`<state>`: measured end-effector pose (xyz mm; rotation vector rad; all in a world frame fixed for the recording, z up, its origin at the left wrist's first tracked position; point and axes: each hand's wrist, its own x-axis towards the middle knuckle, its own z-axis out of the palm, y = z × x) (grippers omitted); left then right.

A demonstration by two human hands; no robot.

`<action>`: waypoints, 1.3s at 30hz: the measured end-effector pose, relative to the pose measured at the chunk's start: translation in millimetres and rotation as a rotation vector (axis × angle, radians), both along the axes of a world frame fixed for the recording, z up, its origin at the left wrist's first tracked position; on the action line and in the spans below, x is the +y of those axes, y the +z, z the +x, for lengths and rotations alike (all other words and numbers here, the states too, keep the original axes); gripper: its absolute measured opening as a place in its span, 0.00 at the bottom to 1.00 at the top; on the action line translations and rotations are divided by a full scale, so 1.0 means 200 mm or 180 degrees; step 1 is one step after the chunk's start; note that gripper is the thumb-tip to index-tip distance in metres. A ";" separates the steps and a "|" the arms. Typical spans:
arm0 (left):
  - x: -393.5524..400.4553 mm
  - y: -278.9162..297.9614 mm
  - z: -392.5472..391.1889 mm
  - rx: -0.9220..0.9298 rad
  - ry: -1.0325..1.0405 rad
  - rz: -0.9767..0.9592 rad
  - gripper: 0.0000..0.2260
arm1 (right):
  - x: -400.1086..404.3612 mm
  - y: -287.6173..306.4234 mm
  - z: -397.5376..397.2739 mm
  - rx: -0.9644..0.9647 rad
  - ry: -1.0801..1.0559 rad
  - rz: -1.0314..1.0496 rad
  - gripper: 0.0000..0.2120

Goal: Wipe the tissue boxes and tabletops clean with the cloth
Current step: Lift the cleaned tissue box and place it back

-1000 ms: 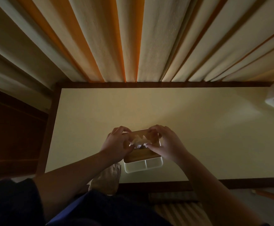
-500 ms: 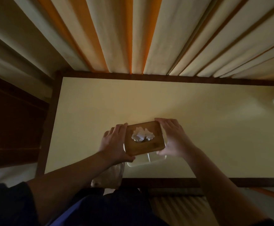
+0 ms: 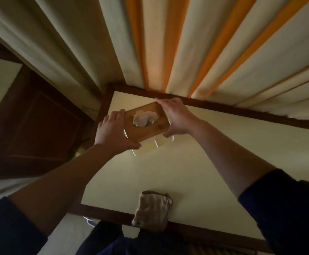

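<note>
A tissue box (image 3: 146, 129) with a wooden lid and a white base, a white tissue sticking out of its top, sits near the far left corner of the cream tabletop (image 3: 186, 168). My left hand (image 3: 113, 131) grips its left side, thumb under the near corner. My right hand (image 3: 175, 116) holds its right side, fingers along the far edge. A folded beige cloth (image 3: 152, 208) lies on the near edge of the table, partly hanging over it, apart from both hands.
Cream and orange striped curtains (image 3: 168, 52) hang right behind the table's dark wooden rim (image 3: 242, 112). A dark wooden panel (image 3: 36, 122) stands to the left of the table. My dark clothing fills the bottom of the view.
Both hands have carried the tissue box from the near middle of the table to its far left corner. The cloth now lies in full view at the near edge.
</note>
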<state>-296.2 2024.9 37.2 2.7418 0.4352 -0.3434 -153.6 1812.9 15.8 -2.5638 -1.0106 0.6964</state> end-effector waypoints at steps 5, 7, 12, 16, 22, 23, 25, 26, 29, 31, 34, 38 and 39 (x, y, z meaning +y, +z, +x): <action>0.34 -0.03 0.07 -0.0168 0.0440 0.0000 0.56 | 0.46 0.03 0.18 -0.0203 0.0417 -0.0117 0.66; 0.44 -0.05 0.11 -0.0232 0.0506 0.0024 0.55 | 0.60 0.04 0.23 -0.0294 0.0445 -0.0217 0.66; 0.58 -0.13 0.21 -0.0179 0.0386 -0.0072 0.58 | 0.72 -0.05 0.25 -0.0273 0.0157 -0.0357 0.66; 0.61 -0.21 0.22 -0.0198 0.0309 -0.0360 0.64 | 0.63 -0.12 0.09 -0.0370 -0.0472 0.0134 0.56; 0.56 -0.32 -0.06 -0.0361 0.0513 -0.0579 0.53 | 0.29 -0.22 -0.61 -0.0560 -0.1381 0.0293 0.44; 0.54 -0.36 -0.16 -0.0390 0.0428 -0.0558 0.48 | 0.21 -0.26 -0.77 -0.0556 -0.1417 0.0181 0.42; 0.52 -0.45 -0.36 -0.0428 0.0051 -0.0578 0.40 | 0.08 -0.34 -1.11 -0.0602 -0.1447 0.0112 0.38; 0.50 -0.50 -0.46 -0.0410 -0.0160 -0.0602 0.38 | 0.02 -0.39 -1.27 -0.0588 -0.1471 0.0069 0.37; 0.44 -0.63 -0.71 -0.0242 -0.0636 -0.0609 0.36 | -0.06 -0.49 -1.69 -0.0325 -0.1580 -0.0352 0.32; 0.37 -0.69 -0.83 -0.0214 -0.1008 -0.0500 0.36 | -0.06 -0.54 -1.85 -0.0124 -0.1562 -0.0620 0.30; 0.28 -0.75 -0.93 -0.0162 -0.1465 -0.0415 0.37 | -0.01 -0.60 -1.94 0.0018 -0.1574 -0.0852 0.30; 0.23 -0.82 -0.97 -0.0141 -0.1625 -0.0196 0.38 | 0.03 -0.64 -1.88 -0.0138 -0.1812 -0.0947 0.31; 0.24 -0.83 -0.97 -0.0128 -0.1656 -0.0111 0.38 | 0.01 -0.64 -1.86 -0.0179 -0.1841 -0.0925 0.31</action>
